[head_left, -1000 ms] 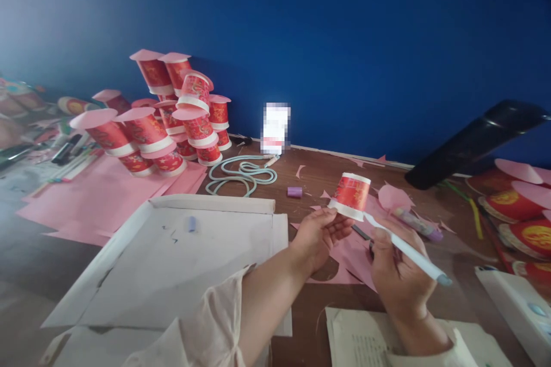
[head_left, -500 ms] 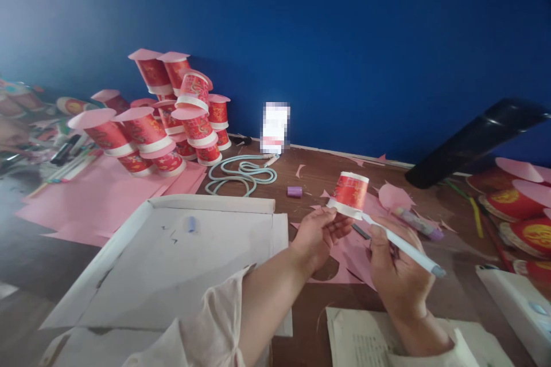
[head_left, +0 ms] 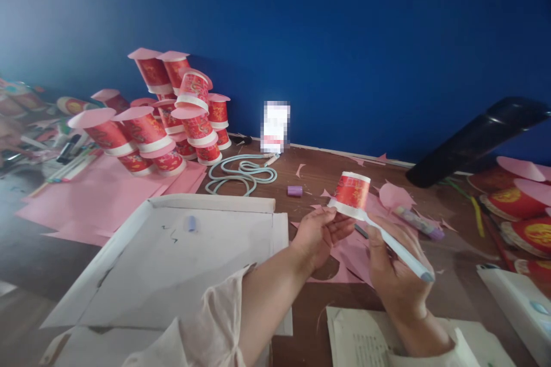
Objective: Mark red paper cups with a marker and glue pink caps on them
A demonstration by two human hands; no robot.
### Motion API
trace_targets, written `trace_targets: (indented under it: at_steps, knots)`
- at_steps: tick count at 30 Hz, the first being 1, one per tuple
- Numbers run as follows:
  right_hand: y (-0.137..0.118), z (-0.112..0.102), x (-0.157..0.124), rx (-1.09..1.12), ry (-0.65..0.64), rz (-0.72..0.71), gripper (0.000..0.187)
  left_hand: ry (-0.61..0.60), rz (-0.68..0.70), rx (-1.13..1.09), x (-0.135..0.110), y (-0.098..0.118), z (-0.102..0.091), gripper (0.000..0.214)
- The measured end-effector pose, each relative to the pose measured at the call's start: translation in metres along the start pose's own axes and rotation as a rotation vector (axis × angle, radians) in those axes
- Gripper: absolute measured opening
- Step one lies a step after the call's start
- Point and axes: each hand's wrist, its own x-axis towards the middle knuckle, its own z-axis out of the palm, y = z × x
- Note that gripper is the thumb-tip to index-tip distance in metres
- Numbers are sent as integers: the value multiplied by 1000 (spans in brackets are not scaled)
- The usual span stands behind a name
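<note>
My left hand [head_left: 319, 235] pinches the white rim of an upturned red paper cup [head_left: 352, 193] that stands on pink paper [head_left: 350, 252]. My right hand [head_left: 394, 272] grips a pale blue pen [head_left: 400, 251]; its tip touches the cup's lower rim on the right side. A cut-out pink paper disc [head_left: 394, 195] lies just behind the cup, with a purple-capped glue stick [head_left: 417, 222] beside it.
Several red cups capped with pink discs [head_left: 172, 114] are piled at the back left on pink sheets [head_left: 94, 195]. A flat white box lid [head_left: 181, 258], a coiled cable [head_left: 241, 175], a purple cap [head_left: 295, 191], a black lamp head [head_left: 477, 140], more red cups [head_left: 520, 218] and an open booklet [head_left: 365, 338] surround me.
The pen's rear end has swung a little left and lower as my right hand shifted slightly. The cup and my left hand have stayed in place.
</note>
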Motion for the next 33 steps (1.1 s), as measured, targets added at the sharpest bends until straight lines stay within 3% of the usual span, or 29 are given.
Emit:
trace_targets:
  at_steps: [4, 10, 16, 22, 33]
  knots:
    - [-1, -3, 0, -9, 75, 3, 24, 19, -4, 1, 1, -1, 0, 11]
    - [4, -3, -5, 3, -34, 127, 18, -17, 4, 2, 1, -1, -2, 13]
    - [3, 0, -1, -43, -4, 43, 15, -13, 2, 12, 0, 0, 0, 13]
    - [3, -1, -2, -55, -26, 85, 17, 14, 11, 10, 0, -1, 2, 9]
    - [5, 1, -4, -10, -113, 17, 17, 9, 42, 28, 0, -4, 3, 25]
